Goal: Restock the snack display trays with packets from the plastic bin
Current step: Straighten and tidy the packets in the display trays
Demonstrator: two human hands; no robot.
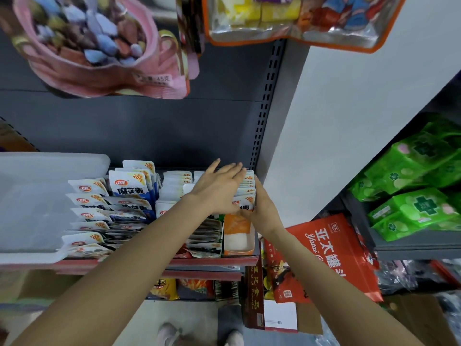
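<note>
Both hands press a row of packets (245,193) into the orange tray (238,239): left hand (219,188) flat open, right hand (262,208) cupping the row's side. Light, floppy, probably slick; best held by edges.

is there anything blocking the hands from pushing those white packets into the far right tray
Nothing visible blocks them. The left hand lies flat over the row of white snack packets and the right hand presses its right side, both already touching it inside the orange-and-white cardboard tray. The tray's near end is bare.
</note>
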